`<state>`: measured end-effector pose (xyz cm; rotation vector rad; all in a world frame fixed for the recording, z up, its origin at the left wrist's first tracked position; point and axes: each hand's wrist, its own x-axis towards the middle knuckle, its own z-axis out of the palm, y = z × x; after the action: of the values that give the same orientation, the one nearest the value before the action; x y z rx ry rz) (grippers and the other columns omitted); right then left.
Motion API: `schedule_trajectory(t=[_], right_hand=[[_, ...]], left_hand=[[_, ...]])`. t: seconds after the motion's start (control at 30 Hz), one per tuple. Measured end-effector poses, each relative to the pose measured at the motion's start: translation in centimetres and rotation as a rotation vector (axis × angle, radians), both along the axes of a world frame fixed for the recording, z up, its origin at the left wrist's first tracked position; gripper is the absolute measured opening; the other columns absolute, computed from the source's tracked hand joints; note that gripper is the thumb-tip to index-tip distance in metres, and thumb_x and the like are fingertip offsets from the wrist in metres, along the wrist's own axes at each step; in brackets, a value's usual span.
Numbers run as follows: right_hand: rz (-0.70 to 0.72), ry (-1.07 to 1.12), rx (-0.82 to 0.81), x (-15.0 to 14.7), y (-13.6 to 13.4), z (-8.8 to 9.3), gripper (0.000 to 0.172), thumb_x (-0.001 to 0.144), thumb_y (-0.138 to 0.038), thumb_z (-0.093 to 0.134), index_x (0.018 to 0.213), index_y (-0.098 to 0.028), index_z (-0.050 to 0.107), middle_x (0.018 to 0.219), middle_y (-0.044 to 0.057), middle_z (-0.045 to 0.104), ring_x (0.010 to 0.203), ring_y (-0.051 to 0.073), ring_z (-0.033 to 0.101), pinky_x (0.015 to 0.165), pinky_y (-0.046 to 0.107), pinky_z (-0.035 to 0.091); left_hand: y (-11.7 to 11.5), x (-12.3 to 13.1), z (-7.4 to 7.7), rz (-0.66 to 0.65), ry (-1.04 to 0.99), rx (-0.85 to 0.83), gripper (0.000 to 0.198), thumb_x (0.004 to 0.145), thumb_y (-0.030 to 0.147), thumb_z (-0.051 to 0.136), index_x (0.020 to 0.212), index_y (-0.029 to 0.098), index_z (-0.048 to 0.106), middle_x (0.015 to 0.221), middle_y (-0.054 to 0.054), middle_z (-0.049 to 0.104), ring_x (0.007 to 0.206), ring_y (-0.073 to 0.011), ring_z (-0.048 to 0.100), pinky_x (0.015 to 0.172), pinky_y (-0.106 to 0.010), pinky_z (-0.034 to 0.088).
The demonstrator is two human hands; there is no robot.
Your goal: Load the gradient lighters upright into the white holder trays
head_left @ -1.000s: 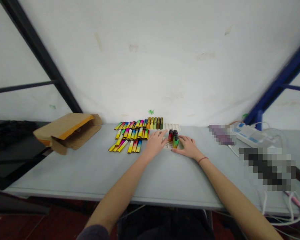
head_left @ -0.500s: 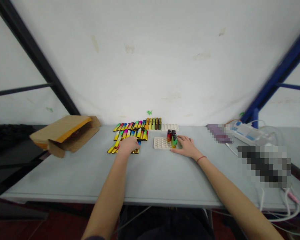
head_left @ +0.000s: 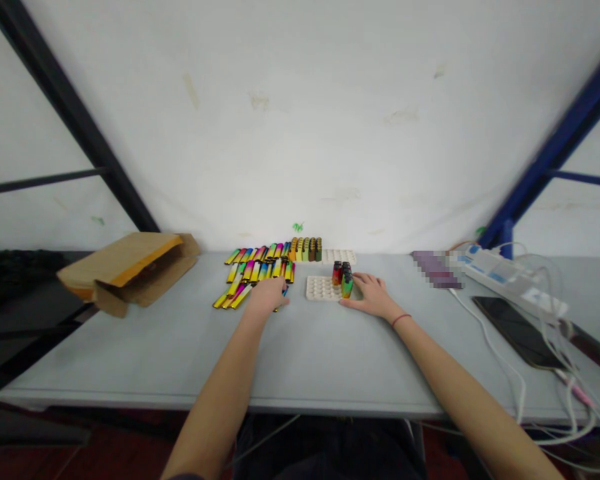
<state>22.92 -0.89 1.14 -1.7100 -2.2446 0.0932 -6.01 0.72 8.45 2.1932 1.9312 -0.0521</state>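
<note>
My left hand (head_left: 269, 297) is curled over the near row of lighters, its fingers closed on a lighter with a blue part (head_left: 285, 292) showing at the fingertips; the rest is hidden. Loose shiny lighters (head_left: 253, 271) in gold, pink, green and blue lie in rows under and behind that hand. My right hand (head_left: 375, 295) rests beside a white tray (head_left: 320, 288) with rows of holes, thumb and fingers apart around its right end. Several upright lighters with black tops, among them a red lighter (head_left: 337, 274) and a green lighter (head_left: 347, 285), stand at that end.
Behind, gold and dark lighters (head_left: 306, 249) stand at the left of a second white tray (head_left: 341, 256) by the wall. An open brown paper bag (head_left: 125, 263) lies at left. At right are a phone (head_left: 520, 331), a power strip (head_left: 510, 277) and white cables.
My left hand has shifted right and slightly nearer, uncovering lighters on its left. My right hand and the tray have stayed about where they were.
</note>
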Motion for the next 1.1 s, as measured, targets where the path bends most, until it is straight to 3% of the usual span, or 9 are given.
schedule_trajectory(t=[0.13,0.27,0.4,0.53,0.67,0.73,0.87,1.03,1.1], right_hand=[[-0.003,-0.001,-0.001,0.0,0.0,0.0,0.077,0.081,-0.072,0.057,0.138,-0.021,0.056,0.145,0.016,0.052,0.131,0.036,0.047,0.106,0.051,0.035],[-0.004,0.000,-0.010,0.0,0.0,0.0,0.076,0.082,-0.072,0.057,0.139,-0.022,0.055,0.145,0.016,0.052,0.131,0.036,0.047,0.106,0.051,0.035],[-0.003,-0.003,-0.003,0.0,0.0,0.0,0.076,0.081,-0.072,0.057,0.139,-0.022,0.055,0.145,0.016,0.052,0.131,0.036,0.046,0.106,0.051,0.035],[-0.005,0.001,0.001,0.0,0.0,0.0,0.078,0.081,-0.072,0.057,0.139,-0.021,0.055,0.145,0.016,0.052,0.131,0.036,0.046,0.105,0.051,0.035],[0.003,0.002,0.000,0.0,-0.1,0.1,0.078,0.082,-0.072,0.057,0.139,-0.020,0.055,0.145,0.016,0.052,0.131,0.036,0.046,0.105,0.051,0.035],[0.004,0.000,-0.001,0.0,-0.1,0.2,0.077,0.081,-0.072,0.058,0.139,-0.021,0.055,0.145,0.016,0.052,0.131,0.036,0.046,0.105,0.051,0.036],[0.004,-0.004,-0.005,0.0,0.0,0.2,0.077,0.081,-0.072,0.058,0.139,-0.021,0.055,0.145,0.016,0.052,0.131,0.036,0.046,0.104,0.051,0.036],[0.003,-0.013,-0.004,0.1,0.0,0.1,0.076,0.082,-0.073,0.057,0.139,-0.022,0.055,0.146,0.015,0.052,0.131,0.036,0.046,0.104,0.051,0.036],[0.002,-0.015,-0.007,0.1,-0.1,0.2,0.075,0.082,-0.072,0.057,0.138,-0.022,0.056,0.145,0.015,0.052,0.131,0.035,0.046,0.105,0.050,0.036]], left_hand=[[0.0,0.3,-0.1,-0.033,0.030,0.007,0.030,0.077,0.018,0.062,0.107,0.018,0.066,0.115,-0.017,0.072,0.107,-0.0298,0.067,0.085,-0.033,0.049],[0.4,0.6,-0.2,-0.044,-0.046,0.030,0.014,0.080,0.028,0.059,0.083,0.016,0.066,0.100,-0.017,0.073,0.097,-0.0304,0.069,0.080,-0.033,0.050],[1.0,1.4,-0.8,-0.045,-0.482,0.012,0.013,0.082,0.029,0.056,0.074,0.019,0.060,0.084,-0.008,0.069,0.084,-0.0224,0.067,0.073,-0.028,0.051],[1.2,3.2,-1.6,0.036,-1.141,-0.193,0.025,0.086,0.039,0.055,0.105,0.023,0.058,0.091,-0.002,0.065,0.067,-0.0124,0.062,0.057,-0.022,0.049],[1.0,5.1,-2.4,0.140,-1.511,-0.283,0.027,0.087,0.044,0.047,0.105,0.023,0.053,0.069,0.005,0.053,0.043,-0.0063,0.044,0.041,-0.016,0.030],[0.8,5.8,-2.6,0.144,-1.648,-0.291,0.034,0.088,0.051,0.040,0.092,0.021,0.053,0.057,0.007,0.043,0.039,-0.0066,0.036,0.040,-0.017,0.025],[0.4,6.6,-2.5,0.152,-1.803,-0.205,0.047,0.087,0.062,0.038,0.070,0.019,0.047,0.051,0.006,0.037,0.042,-0.0074,0.037,0.044,-0.018,0.032],[-0.1,6.7,-1.9,0.231,-1.885,-0.151,0.042,0.088,0.058,0.038,0.070,0.021,0.043,0.053,0.005,0.046,0.042,-0.0086,0.043,0.048,-0.022,0.042],[-0.3,6.6,-1.9,0.248,-1.899,-0.191,0.042,0.089,0.058,0.034,0.070,0.022,0.043,0.049,0.006,0.043,0.038,-0.0085,0.038,0.044,-0.021,0.039]])
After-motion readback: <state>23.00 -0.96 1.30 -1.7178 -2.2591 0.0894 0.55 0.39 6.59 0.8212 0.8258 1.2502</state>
